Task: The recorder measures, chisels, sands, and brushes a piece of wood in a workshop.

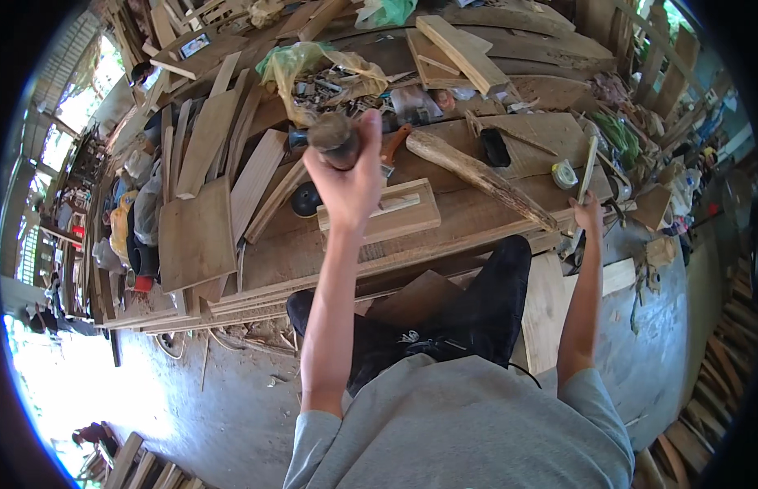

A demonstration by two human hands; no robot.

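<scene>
My left hand (354, 175) is raised over the bench, closed on a short dark wooden cylinder (330, 137), seen nearly end-on. Below it lies a pale board (411, 218) with a narrow light strip on top, beside an orange-handled tool (395, 143) and a black disc (305, 200). My right hand (588, 213) is closed on a thin pale upright stick (589, 163) at the bench's right edge. A long rough branch (472, 175) lies between my hands, with a tape roll (564, 174) near my right hand.
Stacked planks (204, 138) fill the left of the bench. A plastic bag (346, 69) among scattered metal pieces and several loose boards (460, 53) lie toward the back. My legs (493, 301) are below the bench edge; more timber (713, 375) is stacked at the far right.
</scene>
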